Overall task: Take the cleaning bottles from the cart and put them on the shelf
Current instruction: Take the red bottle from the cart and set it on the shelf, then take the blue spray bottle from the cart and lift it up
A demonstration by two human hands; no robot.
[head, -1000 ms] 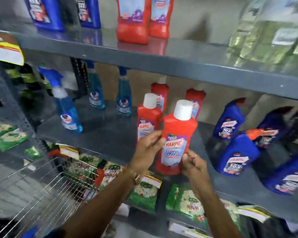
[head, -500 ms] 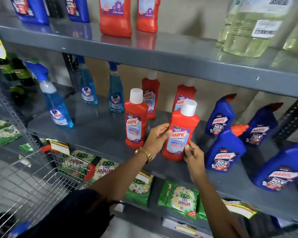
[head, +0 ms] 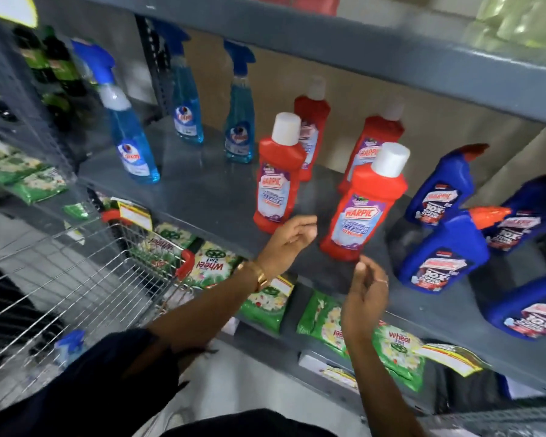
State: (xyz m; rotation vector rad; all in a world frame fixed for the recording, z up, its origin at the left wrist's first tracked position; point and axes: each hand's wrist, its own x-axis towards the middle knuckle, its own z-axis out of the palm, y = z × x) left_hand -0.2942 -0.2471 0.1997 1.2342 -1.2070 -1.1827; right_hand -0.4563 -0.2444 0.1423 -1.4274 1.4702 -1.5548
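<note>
A red cleaner bottle with a white cap (head: 361,209) stands on the grey shelf (head: 208,197), near its front edge. My left hand (head: 289,239) hovers just left of the bottle, empty, with its fingers loosely curled and apart. My right hand (head: 368,288) hangs below and in front of the bottle, also empty with fingers apart. Neither hand touches the bottle. A second red bottle (head: 279,175) stands to the left. The wire cart (head: 76,279) sits at lower left; a blue spray bottle top (head: 71,342) shows inside it.
Two more red bottles (head: 372,146) stand behind. Three blue spray bottles (head: 130,143) fill the shelf's left part, several dark blue angled-neck bottles (head: 438,247) its right. Green detergent packets (head: 328,320) lie on the shelf below. Another shelf (head: 391,48) runs overhead.
Both hands have let go of the red bottle and drawn back toward me; it now stands alone on the shelf. The view has tilted down and left.
</note>
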